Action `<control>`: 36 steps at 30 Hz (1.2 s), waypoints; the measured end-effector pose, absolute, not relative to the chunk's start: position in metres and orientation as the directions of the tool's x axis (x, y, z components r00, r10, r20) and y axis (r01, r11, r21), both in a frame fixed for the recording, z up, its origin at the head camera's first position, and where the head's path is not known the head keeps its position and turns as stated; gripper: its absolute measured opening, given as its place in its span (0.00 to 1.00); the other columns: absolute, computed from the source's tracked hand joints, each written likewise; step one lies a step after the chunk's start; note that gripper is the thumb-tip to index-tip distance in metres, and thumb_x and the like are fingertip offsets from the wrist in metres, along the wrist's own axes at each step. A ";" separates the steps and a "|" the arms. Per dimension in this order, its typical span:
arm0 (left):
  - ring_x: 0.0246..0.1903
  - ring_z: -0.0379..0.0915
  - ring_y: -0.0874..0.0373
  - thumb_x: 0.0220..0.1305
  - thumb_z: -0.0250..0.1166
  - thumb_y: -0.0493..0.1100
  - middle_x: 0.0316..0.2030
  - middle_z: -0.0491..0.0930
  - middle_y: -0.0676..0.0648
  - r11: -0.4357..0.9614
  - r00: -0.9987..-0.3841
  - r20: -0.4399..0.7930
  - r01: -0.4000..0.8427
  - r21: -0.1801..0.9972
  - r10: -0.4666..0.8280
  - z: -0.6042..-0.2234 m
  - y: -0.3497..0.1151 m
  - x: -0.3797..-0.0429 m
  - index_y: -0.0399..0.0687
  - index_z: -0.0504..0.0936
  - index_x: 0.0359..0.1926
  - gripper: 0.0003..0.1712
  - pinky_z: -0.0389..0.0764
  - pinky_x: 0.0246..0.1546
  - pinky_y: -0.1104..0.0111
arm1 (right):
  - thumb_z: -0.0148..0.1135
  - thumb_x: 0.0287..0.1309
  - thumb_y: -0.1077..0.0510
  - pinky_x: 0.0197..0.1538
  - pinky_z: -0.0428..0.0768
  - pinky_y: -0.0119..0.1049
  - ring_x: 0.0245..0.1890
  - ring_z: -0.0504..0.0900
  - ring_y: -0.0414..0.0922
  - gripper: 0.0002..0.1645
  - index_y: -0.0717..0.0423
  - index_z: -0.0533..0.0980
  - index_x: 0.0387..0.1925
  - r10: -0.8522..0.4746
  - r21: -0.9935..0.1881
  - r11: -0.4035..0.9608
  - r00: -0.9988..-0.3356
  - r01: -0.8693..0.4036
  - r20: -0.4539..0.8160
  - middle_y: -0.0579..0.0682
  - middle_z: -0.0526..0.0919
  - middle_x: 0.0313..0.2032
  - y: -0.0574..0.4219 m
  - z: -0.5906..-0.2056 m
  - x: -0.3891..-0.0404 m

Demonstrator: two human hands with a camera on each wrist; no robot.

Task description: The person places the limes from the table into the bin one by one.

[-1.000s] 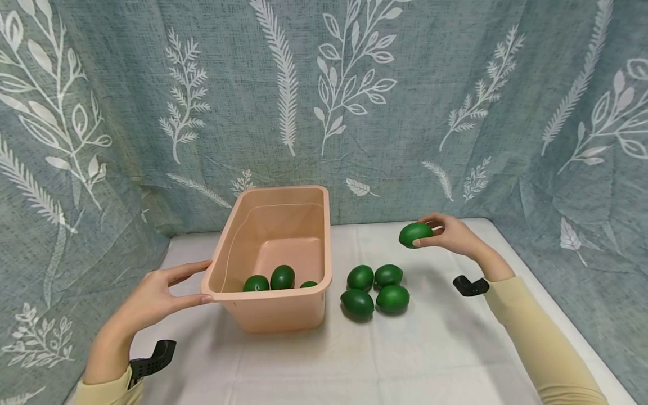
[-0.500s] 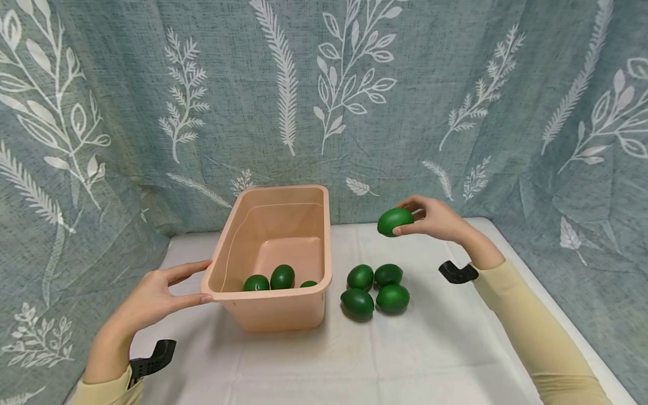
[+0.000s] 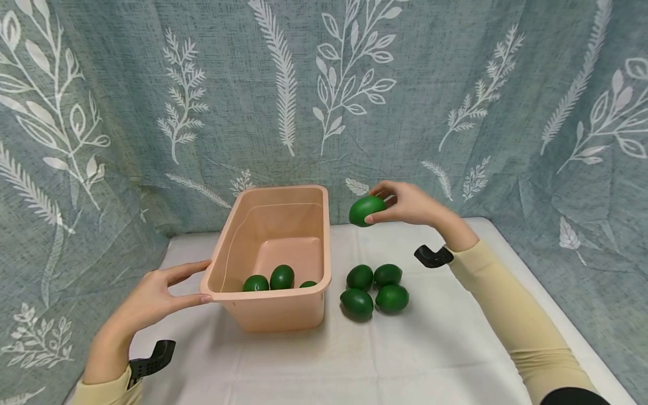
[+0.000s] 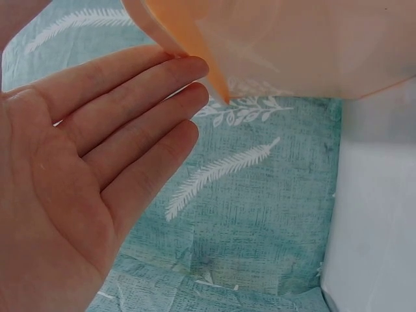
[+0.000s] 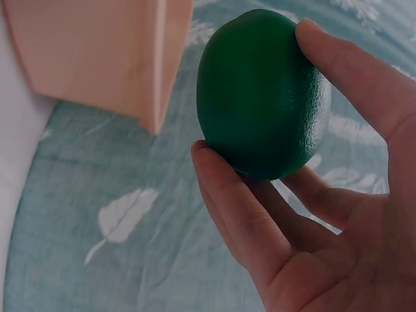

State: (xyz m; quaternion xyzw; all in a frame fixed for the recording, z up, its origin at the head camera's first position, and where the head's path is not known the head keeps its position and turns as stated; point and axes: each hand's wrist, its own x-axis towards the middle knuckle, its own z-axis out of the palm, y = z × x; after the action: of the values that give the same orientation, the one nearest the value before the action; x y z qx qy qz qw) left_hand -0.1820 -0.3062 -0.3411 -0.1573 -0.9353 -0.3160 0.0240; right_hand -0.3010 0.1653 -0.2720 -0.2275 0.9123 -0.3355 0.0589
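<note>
My right hand (image 3: 412, 203) pinches a green lime (image 3: 367, 211) between thumb and fingertips, held up above the table to the right of the pink plastic bin (image 3: 273, 309). In the right wrist view, the lime (image 5: 260, 97) fills the space between thumb and fingers, its skin glossy and dimpled. My left hand (image 3: 152, 295) touches the bin's near left corner, thumb on the front rim and fingers on the left side. Seen from the left wrist, the fingers (image 4: 140, 123) are straight, fingertips at the bin rim. Inside the bin lie limes (image 3: 282, 277), partly hidden by its front wall.
Several more limes (image 3: 356, 304) sit in a tight cluster on the white tablecloth (image 3: 405, 360), just right of the bin. A blue-green leaf-patterned curtain (image 3: 243, 112) hangs behind and at both sides. Black wrist mounts (image 3: 433, 256) are on both arms.
My right hand has carried the lime leftward and upward, toward the bin. The left hand, the bin and the other limes have stayed in place.
</note>
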 end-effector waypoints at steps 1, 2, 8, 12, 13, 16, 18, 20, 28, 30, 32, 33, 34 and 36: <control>0.61 0.66 0.36 0.54 0.70 0.56 0.60 0.74 0.46 0.750 -0.950 0.141 0.308 0.586 0.279 -0.341 -0.306 -0.182 0.57 0.72 0.64 0.36 0.72 0.52 0.41 | 0.71 0.46 0.38 0.45 0.82 0.42 0.49 0.80 0.48 0.38 0.46 0.71 0.58 -0.462 -0.638 0.668 -0.885 -0.384 0.049 0.51 0.76 0.52 0.161 -0.270 -0.301; 0.61 0.66 0.36 0.54 0.70 0.56 0.60 0.74 0.46 0.749 -0.950 0.141 0.307 0.587 0.279 -0.341 -0.306 -0.182 0.58 0.72 0.64 0.36 0.72 0.52 0.41 | 0.71 0.46 0.39 0.45 0.82 0.41 0.49 0.80 0.47 0.38 0.46 0.71 0.58 -0.471 -0.637 0.664 -0.881 -0.392 0.050 0.51 0.77 0.52 0.156 -0.268 -0.301; 0.60 0.66 0.35 0.54 0.70 0.56 0.60 0.74 0.46 0.749 -0.948 0.152 0.314 0.584 0.279 -0.341 -0.306 -0.181 0.58 0.73 0.64 0.36 0.72 0.52 0.40 | 0.71 0.46 0.39 0.46 0.81 0.41 0.49 0.80 0.46 0.36 0.45 0.72 0.57 -0.527 -0.621 0.651 -0.848 -0.436 0.044 0.49 0.77 0.51 0.132 -0.258 -0.305; 0.61 0.66 0.35 0.54 0.71 0.56 0.60 0.74 0.46 0.750 -0.949 0.154 0.312 0.583 0.275 -0.342 -0.307 -0.181 0.58 0.73 0.64 0.36 0.72 0.51 0.40 | 0.70 0.47 0.39 0.47 0.81 0.41 0.49 0.81 0.46 0.35 0.45 0.72 0.56 -0.560 -0.616 0.647 -0.828 -0.450 0.017 0.49 0.77 0.50 0.114 -0.254 -0.307; 0.61 0.66 0.35 0.54 0.71 0.56 0.60 0.74 0.46 0.750 -0.950 0.152 0.309 0.584 0.274 -0.342 -0.307 -0.181 0.59 0.73 0.64 0.36 0.72 0.52 0.40 | 0.70 0.47 0.39 0.46 0.81 0.41 0.49 0.81 0.46 0.35 0.46 0.72 0.56 -0.568 -0.613 0.647 -0.823 -0.453 0.010 0.49 0.78 0.50 0.110 -0.254 -0.308; 0.61 0.66 0.36 0.54 0.71 0.56 0.60 0.74 0.47 0.750 -0.951 0.150 0.305 0.587 0.270 -0.342 -0.307 -0.180 0.59 0.73 0.64 0.36 0.72 0.52 0.41 | 0.71 0.47 0.40 0.46 0.81 0.40 0.48 0.81 0.45 0.36 0.47 0.72 0.57 -0.590 -0.605 0.645 -0.807 -0.467 -0.006 0.49 0.78 0.50 0.097 -0.253 -0.310; 0.61 0.66 0.36 0.54 0.70 0.56 0.60 0.74 0.47 0.750 -0.952 0.148 0.304 0.587 0.270 -0.343 -0.307 -0.180 0.60 0.72 0.64 0.36 0.72 0.52 0.41 | 0.70 0.47 0.40 0.46 0.81 0.39 0.48 0.80 0.45 0.37 0.48 0.71 0.58 -0.604 -0.590 0.649 -0.797 -0.481 -0.015 0.50 0.78 0.51 0.088 -0.253 -0.313; 0.61 0.66 0.36 0.54 0.70 0.56 0.60 0.74 0.47 0.752 -0.951 0.149 0.305 0.585 0.269 -0.343 -0.307 -0.180 0.60 0.73 0.64 0.35 0.73 0.52 0.41 | 0.70 0.47 0.39 0.47 0.80 0.40 0.48 0.80 0.45 0.38 0.49 0.71 0.58 -0.614 -0.572 0.657 -0.789 -0.491 -0.028 0.50 0.78 0.52 0.080 -0.252 -0.315; 0.61 0.66 0.36 0.54 0.70 0.56 0.60 0.74 0.47 0.747 -0.952 0.143 0.302 0.592 0.271 -0.341 -0.306 -0.182 0.59 0.72 0.64 0.36 0.72 0.52 0.40 | 0.68 0.49 0.38 0.50 0.79 0.41 0.51 0.77 0.46 0.41 0.50 0.70 0.62 -0.585 -0.553 0.696 -0.808 -0.458 -0.067 0.50 0.77 0.54 0.052 -0.260 -0.330; 0.61 0.66 0.35 0.54 0.70 0.56 0.61 0.74 0.47 0.745 -0.953 0.142 0.299 0.596 0.269 -0.341 -0.306 -0.181 0.59 0.72 0.64 0.35 0.72 0.52 0.40 | 0.68 0.51 0.39 0.50 0.80 0.39 0.52 0.78 0.46 0.39 0.51 0.70 0.61 -0.585 -0.585 0.675 -0.809 -0.449 -0.053 0.51 0.78 0.54 0.046 -0.265 -0.333; 0.61 0.65 0.35 0.54 0.70 0.56 0.61 0.73 0.47 0.744 -0.953 0.141 0.297 0.599 0.267 -0.342 -0.306 -0.181 0.59 0.72 0.64 0.35 0.72 0.52 0.40 | 0.67 0.53 0.41 0.51 0.80 0.38 0.53 0.78 0.46 0.37 0.52 0.70 0.61 -0.588 -0.622 0.644 -0.808 -0.446 -0.031 0.51 0.78 0.54 0.042 -0.271 -0.337; 0.61 0.65 0.35 0.54 0.70 0.56 0.61 0.73 0.47 0.743 -0.954 0.140 0.295 0.600 0.266 -0.342 -0.305 -0.181 0.59 0.72 0.64 0.35 0.72 0.52 0.40 | 0.67 0.54 0.42 0.51 0.80 0.37 0.53 0.78 0.46 0.35 0.52 0.71 0.61 -0.589 -0.632 0.633 -0.808 -0.446 -0.019 0.51 0.79 0.54 0.040 -0.273 -0.338; 0.61 0.65 0.35 0.54 0.70 0.56 0.61 0.73 0.47 0.743 -0.954 0.142 0.296 0.600 0.265 -0.342 -0.305 -0.180 0.59 0.72 0.64 0.35 0.72 0.52 0.40 | 0.66 0.55 0.42 0.51 0.80 0.37 0.54 0.78 0.46 0.34 0.51 0.71 0.60 -0.589 -0.644 0.622 -0.808 -0.445 -0.010 0.51 0.79 0.55 0.039 -0.275 -0.339; 0.61 0.65 0.35 0.54 0.71 0.55 0.61 0.73 0.47 0.742 -0.953 0.143 0.297 0.601 0.266 -0.342 -0.305 -0.180 0.59 0.72 0.64 0.35 0.72 0.52 0.40 | 0.66 0.55 0.43 0.52 0.80 0.36 0.55 0.78 0.46 0.33 0.51 0.72 0.60 -0.586 -0.658 0.610 -0.810 -0.441 0.001 0.51 0.79 0.55 0.040 -0.278 -0.339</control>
State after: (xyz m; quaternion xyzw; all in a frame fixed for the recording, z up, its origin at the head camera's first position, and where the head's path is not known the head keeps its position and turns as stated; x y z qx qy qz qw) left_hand -0.1801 -0.3052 -0.3421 -0.1508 -0.9330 -0.3257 0.0240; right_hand -0.3394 0.0396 -0.2777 -0.2884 0.8907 -0.3345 0.1080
